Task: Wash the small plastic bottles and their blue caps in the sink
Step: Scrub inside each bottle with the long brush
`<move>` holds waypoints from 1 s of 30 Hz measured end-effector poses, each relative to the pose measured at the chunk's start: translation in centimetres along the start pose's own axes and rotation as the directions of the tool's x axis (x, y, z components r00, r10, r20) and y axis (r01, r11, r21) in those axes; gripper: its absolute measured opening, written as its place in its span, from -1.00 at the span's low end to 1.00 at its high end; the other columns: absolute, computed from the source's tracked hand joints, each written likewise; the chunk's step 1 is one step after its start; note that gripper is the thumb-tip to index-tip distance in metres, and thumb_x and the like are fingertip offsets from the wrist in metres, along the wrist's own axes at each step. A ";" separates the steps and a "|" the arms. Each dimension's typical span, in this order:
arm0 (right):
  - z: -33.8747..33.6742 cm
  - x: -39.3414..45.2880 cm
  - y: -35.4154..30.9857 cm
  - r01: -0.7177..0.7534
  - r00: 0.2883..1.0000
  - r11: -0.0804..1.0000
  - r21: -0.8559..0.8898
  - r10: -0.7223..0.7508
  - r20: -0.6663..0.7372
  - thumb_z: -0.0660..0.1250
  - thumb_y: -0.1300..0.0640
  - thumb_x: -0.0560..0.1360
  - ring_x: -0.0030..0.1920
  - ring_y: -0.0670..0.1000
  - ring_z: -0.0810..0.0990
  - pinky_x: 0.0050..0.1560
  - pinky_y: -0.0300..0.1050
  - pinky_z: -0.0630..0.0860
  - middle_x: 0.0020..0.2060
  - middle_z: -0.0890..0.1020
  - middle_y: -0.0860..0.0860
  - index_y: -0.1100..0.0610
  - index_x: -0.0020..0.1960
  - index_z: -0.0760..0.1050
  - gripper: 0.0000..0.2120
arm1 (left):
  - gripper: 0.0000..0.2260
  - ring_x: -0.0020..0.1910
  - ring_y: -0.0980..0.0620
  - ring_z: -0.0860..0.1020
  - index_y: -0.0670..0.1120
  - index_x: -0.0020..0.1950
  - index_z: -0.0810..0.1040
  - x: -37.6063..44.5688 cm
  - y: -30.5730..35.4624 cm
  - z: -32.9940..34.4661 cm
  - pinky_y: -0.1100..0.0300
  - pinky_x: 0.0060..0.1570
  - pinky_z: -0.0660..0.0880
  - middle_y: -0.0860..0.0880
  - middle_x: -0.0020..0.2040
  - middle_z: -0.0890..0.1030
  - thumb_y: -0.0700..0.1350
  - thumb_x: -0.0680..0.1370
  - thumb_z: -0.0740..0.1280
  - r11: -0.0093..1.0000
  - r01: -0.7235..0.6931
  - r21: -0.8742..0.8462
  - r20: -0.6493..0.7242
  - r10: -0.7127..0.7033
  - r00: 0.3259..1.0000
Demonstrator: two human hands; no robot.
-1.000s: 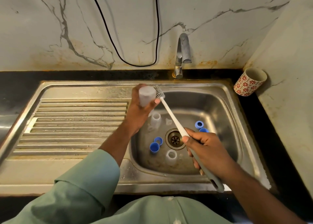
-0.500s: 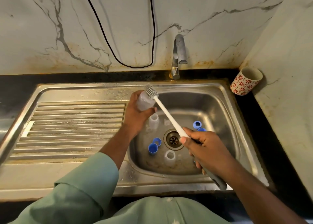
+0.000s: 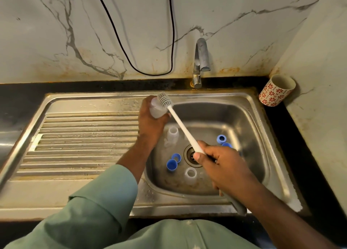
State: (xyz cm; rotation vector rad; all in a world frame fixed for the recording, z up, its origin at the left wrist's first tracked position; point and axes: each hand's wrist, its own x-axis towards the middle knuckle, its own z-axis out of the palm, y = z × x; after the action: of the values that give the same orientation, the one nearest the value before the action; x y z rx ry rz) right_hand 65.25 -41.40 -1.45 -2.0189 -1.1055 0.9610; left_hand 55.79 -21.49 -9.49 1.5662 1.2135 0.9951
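Note:
My left hand (image 3: 150, 124) grips a small clear plastic bottle (image 3: 156, 110) above the sink's left rim. My right hand (image 3: 223, 166) holds a white bottle brush (image 3: 180, 124) by its handle, and the grey bristle head (image 3: 164, 100) lies against the held bottle. Down in the steel basin (image 3: 242, 121) two more clear bottles stand, one at the back (image 3: 172, 134) and one at the front (image 3: 190, 174). Blue caps lie left of the drain (image 3: 171, 164) and on the right (image 3: 221, 138).
A chrome tap (image 3: 201, 60) rises behind the basin, with no water running. The ribbed draining board (image 3: 84, 141) lies to the left. A red-flowered cup (image 3: 276, 90) stands in the right corner. A black cable (image 3: 131, 42) hangs on the marble wall.
My left hand has turned the bottle and lowered it slightly toward the basin's left rim. The brush head has followed it to the left and now rests on the bottle.

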 end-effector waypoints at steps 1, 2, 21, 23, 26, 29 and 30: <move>0.0 0.5 -0.1 -0.007 1.000 1.000 -0.010 0.006 -0.026 0.26 0.03 0.60 -0.56 -0.19 0.46 -0.50 -0.29 0.46 -0.40 0.55 -0.04 0.04 0.16 0.59 -0.79 | -0.46 0.04 0.18 0.51 0.07 0.24 0.44 -0.2 0.1 0.3 0.53 -0.04 0.46 0.08 0.16 0.56 -0.19 0.37 0.58 0.999 -0.014 0.040 0.032 0.013 0.999; 0.0 0.9 -0.2 -0.018 0.999 1.000 -0.015 0.018 -0.039 0.25 0.03 0.60 -0.57 -0.16 0.45 -0.50 -0.22 0.50 -0.39 0.55 -0.02 0.05 0.16 0.58 -0.79 | -0.46 0.04 0.20 0.50 0.07 0.25 0.44 -0.3 0.2 0.5 0.57 -0.05 0.43 0.10 0.16 0.55 -0.18 0.37 0.58 0.999 0.000 0.042 0.030 -0.001 1.000; -0.1 1.7 -0.2 -0.006 1.000 0.992 -0.127 0.005 -0.011 0.25 0.00 0.60 -0.49 -0.16 0.49 -0.46 -0.30 0.45 -0.42 0.54 -0.01 0.07 0.12 0.62 -0.76 | -0.49 0.11 -0.07 0.59 0.15 0.20 0.49 0.2 -0.5 0.7 -0.06 0.12 0.59 0.02 0.13 0.63 -0.07 0.33 0.60 0.980 0.182 0.081 -0.052 -0.178 0.983; 0.2 0.7 -0.1 0.004 1.000 0.993 -0.121 0.000 0.031 0.26 0.03 0.60 -0.54 -0.21 0.43 -0.51 -0.38 0.32 -0.46 0.48 -0.05 0.07 0.10 0.62 -0.79 | -0.49 0.08 -0.10 0.60 0.22 0.16 0.45 0.6 -0.7 0.0 -0.11 0.08 0.59 0.01 0.10 0.63 0.00 0.30 0.58 0.969 0.175 0.177 -0.092 -0.161 0.983; 0.2 2.0 0.4 -0.038 0.999 0.997 -0.074 0.036 -0.027 0.25 0.02 0.60 -0.51 -0.14 0.43 -0.49 -0.23 0.44 -0.36 0.59 0.08 0.07 0.18 0.57 -0.77 | -0.45 0.13 -0.11 0.57 0.18 0.24 0.46 -0.1 -0.4 0.5 -0.10 0.12 0.56 -0.02 0.16 0.61 0.00 0.31 0.57 0.941 0.112 0.320 0.030 -0.128 0.991; 0.3 1.9 0.8 -0.034 0.999 0.990 -0.138 0.029 -0.039 0.24 -0.01 0.60 -0.49 -0.13 0.44 -0.43 -0.16 0.48 -0.26 0.65 0.01 0.00 0.27 0.54 -0.72 | -0.53 0.05 -0.10 0.59 0.22 0.12 0.48 0.3 -0.1 0.2 -0.09 0.04 0.60 0.03 0.06 0.63 -0.01 0.29 0.56 0.950 0.160 0.267 -0.020 -0.160 0.987; 0.4 1.4 1.0 -0.013 1.000 0.990 -0.144 0.010 -0.023 0.25 0.01 0.60 -0.50 -0.16 0.45 -0.46 -0.24 0.44 -0.23 0.66 -0.03 0.01 0.27 0.55 -0.72 | -0.54 0.06 -0.12 0.59 0.23 0.10 0.47 0.7 -0.3 -0.1 -0.12 0.03 0.60 0.03 0.05 0.62 0.02 0.28 0.55 0.946 0.157 0.282 -0.037 -0.153 0.988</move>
State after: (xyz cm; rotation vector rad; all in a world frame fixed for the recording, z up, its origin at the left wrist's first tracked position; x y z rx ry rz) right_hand 65.90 -40.54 -2.88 -2.1478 -1.1825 0.8838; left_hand 55.75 -20.77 -9.72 1.6525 1.5185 0.7560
